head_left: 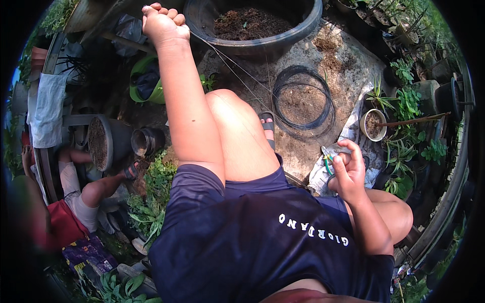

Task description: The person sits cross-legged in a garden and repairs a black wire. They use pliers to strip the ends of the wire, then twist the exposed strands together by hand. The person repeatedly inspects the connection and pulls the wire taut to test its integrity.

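Observation:
My left hand (pixel 165 24) is stretched far forward in a fist beside the big black tub's (pixel 252 46) left rim. Thin wire strands (pixel 227 59) run from this hand back toward a coil of dark wire (pixel 329 96) lying on the ground; the grip itself is hidden by the back of the hand. In my right hand (pixel 349 170), fingers curl round small green-handled pliers (pixel 329 164), held near my right knee. Their jaws are partly hidden and hard to make out. The tub holds dark soil (pixel 247 25) with a small green sprout.
A white pot (pixel 374 125) with soil and a stick stands right, among leafy plants (pixel 406 103). Crumpled pale sheeting (pixel 318 177) lies beneath the pliers. At left are a green container (pixel 135 83), a tipped grey pot (pixel 108 144) and another person (pixel 76 217) sitting.

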### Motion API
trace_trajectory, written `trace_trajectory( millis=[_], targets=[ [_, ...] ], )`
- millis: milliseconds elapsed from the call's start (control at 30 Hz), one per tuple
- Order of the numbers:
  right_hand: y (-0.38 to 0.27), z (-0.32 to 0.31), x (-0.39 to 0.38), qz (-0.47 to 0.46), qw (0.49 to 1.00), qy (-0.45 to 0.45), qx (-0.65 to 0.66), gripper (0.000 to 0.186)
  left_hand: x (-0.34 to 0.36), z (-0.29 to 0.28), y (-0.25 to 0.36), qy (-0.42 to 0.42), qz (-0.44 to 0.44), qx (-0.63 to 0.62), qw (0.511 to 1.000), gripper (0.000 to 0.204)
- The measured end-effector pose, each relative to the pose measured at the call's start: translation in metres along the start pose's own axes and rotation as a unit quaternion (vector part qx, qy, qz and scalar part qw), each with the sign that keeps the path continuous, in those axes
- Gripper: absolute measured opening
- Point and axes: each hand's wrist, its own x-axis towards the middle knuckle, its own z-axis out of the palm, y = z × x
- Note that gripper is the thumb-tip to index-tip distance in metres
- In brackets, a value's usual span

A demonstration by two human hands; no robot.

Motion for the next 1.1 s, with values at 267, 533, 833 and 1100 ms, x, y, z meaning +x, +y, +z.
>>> trace_trajectory(
  millis=[267,533,833,1100],
  targets=[
    [-0.018,0.001,-0.002,-0.06,0.987,-0.005,-0.15,0.011,-0.017,0.014,0.006,0.017,0.075,0.09,0.993,0.034],
    [-0.02,0.002,0.003,-0.208,0.938,-0.012,-0.278,0.022,-0.025,0.023,0.01,0.026,0.097,0.118,0.988,0.033],
    [-0.019,0.008,-0.013,-0.24,0.864,-0.122,-0.426,0.038,-0.042,0.031,0.001,0.024,0.135,0.227,0.964,0.031],
    [0.006,-0.003,-0.013,-0.192,0.92,-0.048,-0.339,0.043,-0.054,0.026,0.037,-0.078,0.061,0.121,0.988,0.036]
  ],
)
